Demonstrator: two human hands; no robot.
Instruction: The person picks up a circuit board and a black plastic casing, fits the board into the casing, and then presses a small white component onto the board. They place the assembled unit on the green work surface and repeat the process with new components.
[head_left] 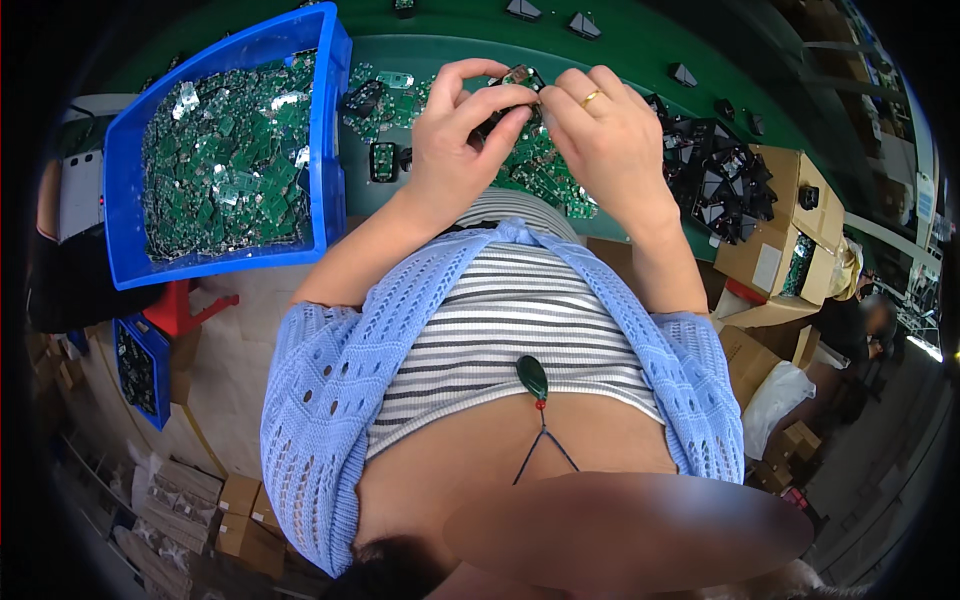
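Note:
Above the bench, my left hand (pixel 458 135) grips a small black plastic housing (pixel 518 78) between thumb and fingers, with part of its inside facing up. My right hand (pixel 606 130), a ring on one finger, pinches at the housing's right edge; its fingertips are closed there, and whether they hold a separate part is hidden. Loose green circuit boards (pixel 545 165) lie in a heap just below both hands. Left of my left wrist sits a black housing with a green board in it (pixel 383 162). More small boards (pixel 397 80) are spread beyond it.
A large blue bin (pixel 328 150) full of circuit boards stands at the left. Black housings (pixel 725 180) are piled on the right, beside an open cardboard box (pixel 770 245). Several black units (pixel 585 25) sit along the green bench's far side. A person (pixel 880 320) is at far right.

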